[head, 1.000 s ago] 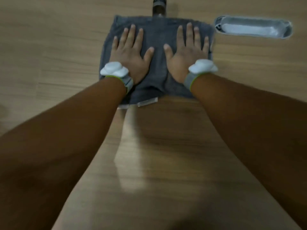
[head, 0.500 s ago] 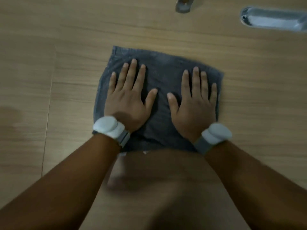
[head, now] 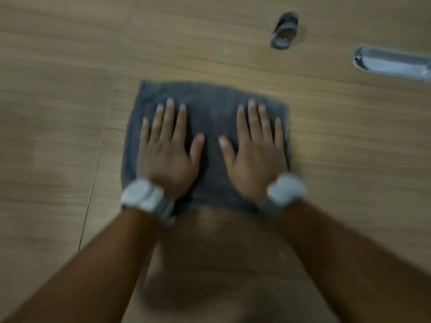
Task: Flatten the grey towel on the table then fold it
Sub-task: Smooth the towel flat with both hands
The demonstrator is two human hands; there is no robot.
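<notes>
Grey towel [head: 210, 108] is lying folded into a rough square on the wooden table [head: 58, 113], about centre of view. Left hand [head: 166, 155] is pressing flat on the towel's left half, fingers straight and slightly spread, gripping nothing. Right hand [head: 255, 157] is pressing flat on the right half, fingers straight, also holding nothing. White wrist devices [head: 142, 194] are sitting on both wrists. A small dark object [head: 284, 31] is lying beyond the towel, too blurred to identify. A long clear case [head: 391, 62] is lying at far right, well apart from the towel.
</notes>
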